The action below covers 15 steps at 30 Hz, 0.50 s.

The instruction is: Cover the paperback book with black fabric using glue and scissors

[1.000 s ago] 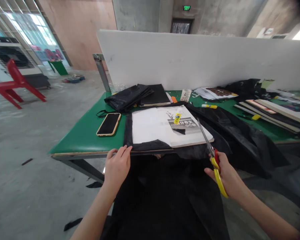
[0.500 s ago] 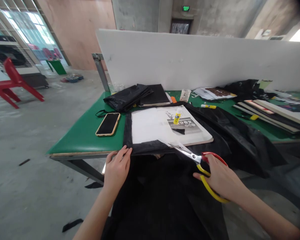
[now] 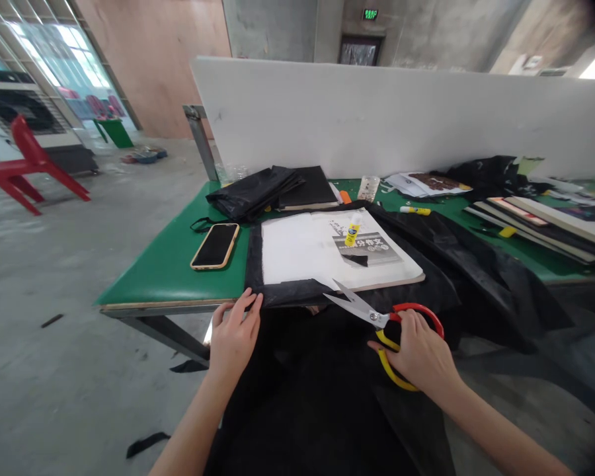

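Observation:
My right hand (image 3: 421, 354) grips a pair of scissors (image 3: 371, 316) by its red and yellow handles. The blades are parted, with their tips beside the near edge of a white board (image 3: 297, 248). This board lies on a piece of black fabric (image 3: 254, 261), part of which is folded over its near edge. At the near left corner, my left hand (image 3: 235, 334) holds the fabric by the table edge, fingertips on top. A glue stick (image 3: 352, 231) and a small black scrap (image 3: 356, 260) are on the board. More black fabric hangs over my lap.
A phone (image 3: 215, 246) lies on the green table (image 3: 163, 277), left of the board. Behind are folded black fabric (image 3: 252, 192) and a black book (image 3: 310, 187). To the right are another glue stick (image 3: 415, 211) and stacked boards (image 3: 540, 228). A white partition (image 3: 377, 119) runs behind.
My right hand has drawn the scissors a little to the left, and the blades have spread wider. The left hand stays at the fabric corner.

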Each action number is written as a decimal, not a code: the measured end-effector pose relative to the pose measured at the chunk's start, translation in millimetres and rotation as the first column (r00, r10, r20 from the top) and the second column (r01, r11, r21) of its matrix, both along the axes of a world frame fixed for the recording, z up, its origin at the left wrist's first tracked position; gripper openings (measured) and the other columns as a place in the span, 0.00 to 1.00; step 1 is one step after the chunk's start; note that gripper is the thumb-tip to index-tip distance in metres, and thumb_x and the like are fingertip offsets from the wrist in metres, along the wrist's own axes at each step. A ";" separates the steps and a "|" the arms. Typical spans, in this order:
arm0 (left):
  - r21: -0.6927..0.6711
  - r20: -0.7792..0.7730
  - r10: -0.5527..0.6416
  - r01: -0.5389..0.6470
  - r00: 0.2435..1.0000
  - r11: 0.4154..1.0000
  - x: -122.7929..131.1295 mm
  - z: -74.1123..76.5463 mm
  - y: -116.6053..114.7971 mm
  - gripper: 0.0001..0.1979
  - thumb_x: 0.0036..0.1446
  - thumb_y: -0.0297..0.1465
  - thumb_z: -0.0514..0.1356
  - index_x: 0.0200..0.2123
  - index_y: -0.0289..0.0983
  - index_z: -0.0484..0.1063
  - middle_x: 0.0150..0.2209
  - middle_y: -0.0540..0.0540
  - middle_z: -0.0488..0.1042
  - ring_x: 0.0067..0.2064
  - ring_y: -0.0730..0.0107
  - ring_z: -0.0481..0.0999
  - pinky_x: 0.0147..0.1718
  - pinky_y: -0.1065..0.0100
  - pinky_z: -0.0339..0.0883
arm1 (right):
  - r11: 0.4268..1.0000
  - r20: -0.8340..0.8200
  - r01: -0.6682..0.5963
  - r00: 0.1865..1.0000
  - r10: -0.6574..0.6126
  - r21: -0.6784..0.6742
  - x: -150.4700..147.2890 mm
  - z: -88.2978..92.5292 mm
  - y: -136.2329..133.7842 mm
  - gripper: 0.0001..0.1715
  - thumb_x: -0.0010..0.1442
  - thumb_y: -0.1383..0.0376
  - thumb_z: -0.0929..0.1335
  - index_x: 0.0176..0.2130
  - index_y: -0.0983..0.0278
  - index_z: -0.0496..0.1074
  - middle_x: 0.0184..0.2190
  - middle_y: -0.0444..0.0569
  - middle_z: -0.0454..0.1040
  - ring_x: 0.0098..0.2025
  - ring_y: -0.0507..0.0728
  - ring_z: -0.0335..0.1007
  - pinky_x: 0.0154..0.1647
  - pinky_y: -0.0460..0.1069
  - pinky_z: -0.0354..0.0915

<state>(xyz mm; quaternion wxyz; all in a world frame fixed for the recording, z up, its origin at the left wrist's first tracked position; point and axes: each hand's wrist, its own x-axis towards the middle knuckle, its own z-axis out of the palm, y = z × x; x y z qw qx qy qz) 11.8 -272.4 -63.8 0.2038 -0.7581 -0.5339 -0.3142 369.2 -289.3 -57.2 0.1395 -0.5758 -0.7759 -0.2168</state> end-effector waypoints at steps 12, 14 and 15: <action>0.018 0.003 -0.009 0.008 1.000 1.000 0.4 -1.0 0.2 0.21 0.58 0.22 0.52 0.55 0.40 0.64 0.49 0.39 0.72 0.53 0.59 0.71 0.48 0.58 0.59 | 0.999 -0.036 -0.022 0.999 0.023 0.030 7.4 -30.4 11.1 0.34 0.56 0.44 0.62 0.44 0.71 0.62 0.38 0.60 0.68 0.42 0.64 0.65 0.33 0.52 0.64; 0.027 -0.002 -0.010 0.010 1.000 1.000 0.3 -1.7 0.5 0.21 0.58 0.22 0.53 0.55 0.39 0.64 0.49 0.39 0.72 0.53 0.59 0.71 0.48 0.58 0.59 | 0.999 -0.056 -0.023 0.998 0.025 0.030 6.1 -31.3 13.1 0.35 0.55 0.42 0.62 0.43 0.71 0.62 0.37 0.59 0.68 0.41 0.63 0.66 0.34 0.52 0.65; 0.028 -0.006 -0.008 0.009 1.000 1.000 0.2 -2.1 0.6 0.21 0.58 0.22 0.53 0.54 0.39 0.64 0.49 0.39 0.72 0.53 0.59 0.71 0.48 0.58 0.59 | 0.999 -0.064 -0.024 0.998 0.026 0.026 5.5 -31.4 14.0 0.35 0.55 0.42 0.62 0.43 0.71 0.62 0.37 0.58 0.68 0.41 0.62 0.66 0.33 0.52 0.65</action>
